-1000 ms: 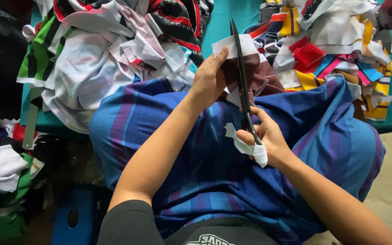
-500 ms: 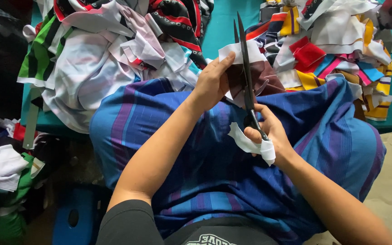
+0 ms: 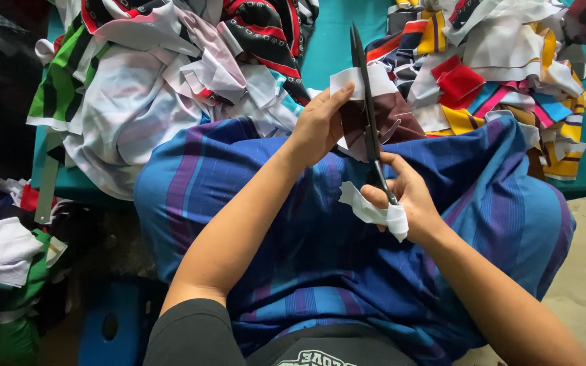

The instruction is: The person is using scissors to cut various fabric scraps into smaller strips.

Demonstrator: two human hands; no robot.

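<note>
Head view looking down at a lap covered in blue and purple striped cloth [image 3: 347,271]. The left hand [image 3: 320,125] has its fingers pinched on a scrap [image 3: 367,102] that's white along the top and dark maroon below, holding it up just above the lap. The right hand [image 3: 405,200] is wrapped around the handles of long black scissors [image 3: 367,108], fingers closed through the loops, with a bit of white rag [image 3: 374,213] bunched around the grip. The blades point straight up and away and sit right against the scrap, pretty much closed from what I can see.

Behind all that there's a teal table [image 3: 334,41]. On its left side is a big heap of white, green and red striped pieces [image 3: 150,88], on the right a pile of yellow, red and pink offcuts [image 3: 503,81]. More rags [image 3: 1,251] lie down at the left, near a blue stool [image 3: 113,325].
</note>
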